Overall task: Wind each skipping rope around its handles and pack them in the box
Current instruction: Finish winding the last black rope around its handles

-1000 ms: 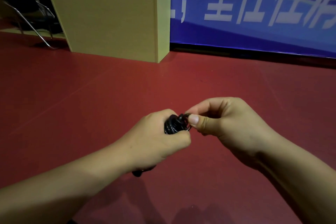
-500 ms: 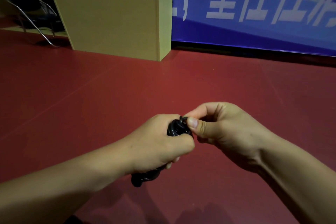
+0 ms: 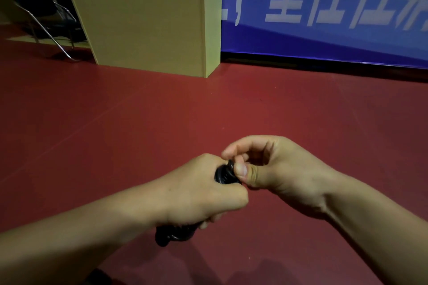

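A black skipping rope (image 3: 224,174), wound into a tight bundle around its handles, is held over the red floor. My left hand (image 3: 199,192) grips the bundle in a fist; its black lower end sticks out below my palm. My right hand (image 3: 271,166) pinches the rope at the bundle's top end between thumb and forefinger. Most of the bundle is hidden inside my left fist. No packing box for the ropes can be made out near my hands.
A tall light wooden cabinet (image 3: 150,28) stands on the red floor (image 3: 231,111) at the back left. A metal-framed chair (image 3: 46,21) stands beside it at far left. A blue banner with white characters (image 3: 324,7) runs along the back wall.
Both hands have sunk a little in the view, still together. My left fist has slid up, so more of the bundle's lower end shows. My right thumb stays pressed at the top.
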`<state>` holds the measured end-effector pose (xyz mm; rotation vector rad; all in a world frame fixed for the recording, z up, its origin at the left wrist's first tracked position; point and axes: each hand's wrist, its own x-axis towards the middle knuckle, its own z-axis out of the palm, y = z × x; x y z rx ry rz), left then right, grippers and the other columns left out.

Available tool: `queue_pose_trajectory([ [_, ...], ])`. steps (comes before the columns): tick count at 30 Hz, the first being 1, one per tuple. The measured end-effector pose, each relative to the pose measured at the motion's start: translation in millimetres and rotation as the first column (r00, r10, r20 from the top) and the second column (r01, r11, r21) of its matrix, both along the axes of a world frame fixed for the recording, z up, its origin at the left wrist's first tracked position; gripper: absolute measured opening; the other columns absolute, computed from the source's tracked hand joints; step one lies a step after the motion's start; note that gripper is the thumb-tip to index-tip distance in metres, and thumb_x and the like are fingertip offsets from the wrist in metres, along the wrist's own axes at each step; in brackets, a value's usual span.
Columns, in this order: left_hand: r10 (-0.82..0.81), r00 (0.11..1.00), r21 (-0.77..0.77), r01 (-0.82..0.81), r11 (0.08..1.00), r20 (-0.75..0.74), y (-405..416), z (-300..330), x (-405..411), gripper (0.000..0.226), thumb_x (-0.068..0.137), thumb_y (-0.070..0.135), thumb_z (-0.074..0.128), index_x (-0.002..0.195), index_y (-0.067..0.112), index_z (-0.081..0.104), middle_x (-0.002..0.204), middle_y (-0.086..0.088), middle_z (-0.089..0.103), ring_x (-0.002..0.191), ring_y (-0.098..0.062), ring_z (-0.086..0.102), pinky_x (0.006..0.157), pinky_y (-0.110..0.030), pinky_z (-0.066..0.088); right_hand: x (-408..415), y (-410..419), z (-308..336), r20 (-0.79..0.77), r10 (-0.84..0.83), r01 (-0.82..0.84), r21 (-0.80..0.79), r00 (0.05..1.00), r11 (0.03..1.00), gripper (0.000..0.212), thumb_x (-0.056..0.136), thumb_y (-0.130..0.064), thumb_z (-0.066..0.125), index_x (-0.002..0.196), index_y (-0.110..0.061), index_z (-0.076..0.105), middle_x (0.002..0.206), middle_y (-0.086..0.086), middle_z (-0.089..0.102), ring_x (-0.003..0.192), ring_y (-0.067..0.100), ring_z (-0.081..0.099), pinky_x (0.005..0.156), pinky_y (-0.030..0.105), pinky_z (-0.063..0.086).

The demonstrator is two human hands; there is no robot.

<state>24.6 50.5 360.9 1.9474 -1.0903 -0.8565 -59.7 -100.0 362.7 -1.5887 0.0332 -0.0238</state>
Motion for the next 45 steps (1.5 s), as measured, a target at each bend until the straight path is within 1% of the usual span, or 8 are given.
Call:
queue_pose_trajectory([
  [5,-0.006,0.99,-0.07,-0.004,0.998,-0.14,-1.4,0.3,3.6,0.064,0.055,0.039,0.053,0.086,-0.017,0.054,0.053,-0.012,0.056,0.042,-0.021,0.049,0.048,-0.026,0.042,0.8,3.4,2.8,0.092,-0.067,0.068,-0.013,0.994,0.998,0.012,0.069,-0.016,0.072,0.076,-0.007,0.067,0.066,0.005,0.063,0.055,0.008,0.056,0.055,0.016,0.046],
  [9,0.087,0.976,-0.153,-0.118,0.981,-0.2,-7.4,1.9,2.3,0.027,0.068,0.028,0.055,0.082,0.005,0.052,0.058,-0.01,0.059,0.048,-0.023,0.053,0.051,-0.028,0.045,4.4,1.4,-0.3,0.198,-0.229,0.249,-0.083,0.953,0.965,0.018,0.07,-0.024,0.074,0.075,-0.008,0.067,0.069,0.006,0.065,0.063,0.011,0.058,0.06,0.021,0.048],
  [14,0.176,0.98,-0.229,-0.194,0.954,-0.093,-10.4,-9.2,13.5,0.044,0.063,0.053,0.063,0.091,0.019,0.058,0.071,-0.003,0.068,0.065,-0.03,0.069,0.065,-0.041,0.05,6.0,-4.0,-5.0,0.25,-0.347,0.384,-0.115,0.904,0.916,0.012,0.078,-0.018,0.076,0.068,-0.017,0.068,0.07,0.004,0.069,0.067,0.013,0.062,0.067,0.028,0.051],
  [22,0.248,0.956,-0.307,-0.191,0.932,0.159,-11.4,-15.5,20.9,0.041,0.075,0.066,0.048,0.083,0.026,0.054,0.067,0.01,0.056,0.056,-0.01,0.048,0.056,-0.039,0.042,10.6,2.5,-7.5,0.288,-0.494,0.544,-0.129,0.82,0.829,0.017,0.086,-0.023,0.07,0.072,-0.015,0.066,0.057,-0.009,0.063,0.054,0.001,0.053,0.056,0.018,0.043],
  [25,0.305,0.92,-0.338,-0.213,0.917,0.248,-11.0,-15.8,26.2,0.041,0.078,0.065,0.045,0.081,0.025,0.053,0.064,0.009,0.058,0.055,-0.01,0.051,0.055,-0.037,0.045,13.5,5.5,-9.2,0.187,-0.507,0.517,-0.003,0.841,0.856,0.032,0.092,-0.034,0.059,0.073,-0.009,0.063,0.059,-0.001,0.055,0.057,0.015,0.046,0.057,0.032,0.038],
  [31,0.33,0.834,-0.341,-0.184,0.922,0.442,-5.0,-18.3,31.5,0.046,0.076,0.067,0.044,0.076,0.022,0.053,0.062,0.008,0.055,0.054,-0.006,0.049,0.053,-0.027,0.04,15.3,-0.4,-4.0,0.06,-0.396,0.396,0.006,0.916,0.918,0.039,0.09,-0.038,0.061,0.057,-0.017,0.056,0.057,0.002,0.05,0.053,0.015,0.042,0.056,0.029,0.037],
  [37,0.332,0.767,-0.229,-0.244,0.942,0.549,3.1,-11.7,36.7,0.066,0.065,0.088,0.044,0.07,0.023,0.053,0.055,0.01,0.052,0.05,-0.006,0.048,0.051,-0.036,0.041,28.1,2.4,-1.7,0.02,-0.316,0.316,0.007,0.948,0.949,0.012,0.091,-0.018,0.065,0.081,-0.013,0.07,0.075,0.006,0.062,0.071,0.02,0.05,0.066,0.033,0.041],
  [45,0.502,0.848,-0.229,-0.462,0.857,0.171,66.6,14.4,36.3,0.059,0.071,0.078,0.049,0.075,0.02,0.055,0.061,0.002,0.063,0.047,-0.015,0.056,0.04,-0.023,0.039,78.0,60.1,8.8,0.179,-0.33,0.294,0.202,0.927,0.934,0.018,0.094,-0.014,0.061,0.076,-0.02,0.064,0.068,0.001,0.054,0.057,0.009,0.044,0.057,0.027,0.039],
])
